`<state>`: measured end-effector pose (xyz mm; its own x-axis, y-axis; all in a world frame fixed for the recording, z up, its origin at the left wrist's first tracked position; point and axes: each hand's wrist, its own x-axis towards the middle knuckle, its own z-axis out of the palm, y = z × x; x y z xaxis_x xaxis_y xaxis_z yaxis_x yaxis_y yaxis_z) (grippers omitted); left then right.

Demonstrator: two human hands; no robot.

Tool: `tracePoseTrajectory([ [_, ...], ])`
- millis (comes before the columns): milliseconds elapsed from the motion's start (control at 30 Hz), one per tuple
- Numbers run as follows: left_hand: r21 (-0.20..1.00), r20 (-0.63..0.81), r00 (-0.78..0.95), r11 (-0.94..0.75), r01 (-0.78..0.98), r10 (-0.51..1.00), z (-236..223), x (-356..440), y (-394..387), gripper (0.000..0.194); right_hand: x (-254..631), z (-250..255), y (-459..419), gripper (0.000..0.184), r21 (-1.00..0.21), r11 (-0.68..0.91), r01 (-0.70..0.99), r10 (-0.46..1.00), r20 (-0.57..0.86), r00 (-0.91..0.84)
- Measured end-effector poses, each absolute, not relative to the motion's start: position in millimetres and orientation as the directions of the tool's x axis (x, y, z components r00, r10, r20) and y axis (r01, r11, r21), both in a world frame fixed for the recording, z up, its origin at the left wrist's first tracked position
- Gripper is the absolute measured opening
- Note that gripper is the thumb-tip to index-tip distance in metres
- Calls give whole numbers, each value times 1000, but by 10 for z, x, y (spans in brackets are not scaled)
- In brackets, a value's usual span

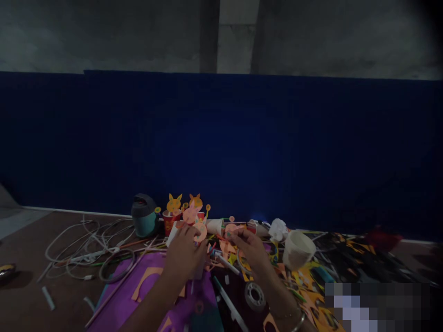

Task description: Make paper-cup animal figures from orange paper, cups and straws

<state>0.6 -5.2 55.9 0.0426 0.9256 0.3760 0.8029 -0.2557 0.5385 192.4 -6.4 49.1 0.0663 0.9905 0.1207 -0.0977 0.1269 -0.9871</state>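
My left hand (185,256) is closed around a pale paper cup (173,233), its fingers by an orange cutout (200,230), while my right hand (251,251) pinches a second orange cutout (231,229) just beside it, above purple paper (138,295). A tape roll (255,295) lies just below my right wrist; a white cup (297,250) tilts to its right. Beyond my left hand stand cat cutouts (174,203) and a teal jar (144,215), with white cables (83,244) further left.

A dark blue panel (221,143) spans the room's width under a grey concrete wall (104,32). Brown floor (24,295) below; the light is dim.
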Motion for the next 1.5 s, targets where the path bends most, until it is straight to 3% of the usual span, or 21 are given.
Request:
tracePoseTrajectory([
  [67,351,277,49,-149,925,960,544,-103,-38,33,1946,456,-28,34,-987,149,-59,984,142,107],
  [167,249,103,20,-45,967,994,496,-193,-36,47,1954,366,19,32,-986,166,-25,979,162,120],
  [267,280,26,18,-24,960,1000,440,-188,-42,52,1950,255,70,29,-985,173,6,982,173,78],
  [433,395,102,27,-65,916,994,399,-89,-43,54,1966,115,147,25,-981,191,35,980,192,42],
  [600,322,96,74,-101,941,993,434,-2,-88,50,1982,172,128,31,-990,139,11,988,140,66],
  [800,282,138,38,-76,956,990,544,115,-202,63,1961,353,39,27,-990,120,-78,991,115,69],
  [1500,353,75,22,-47,935,997,630,206,-280,67,1971,188,120,22,-985,175,-11,982,174,72],
])
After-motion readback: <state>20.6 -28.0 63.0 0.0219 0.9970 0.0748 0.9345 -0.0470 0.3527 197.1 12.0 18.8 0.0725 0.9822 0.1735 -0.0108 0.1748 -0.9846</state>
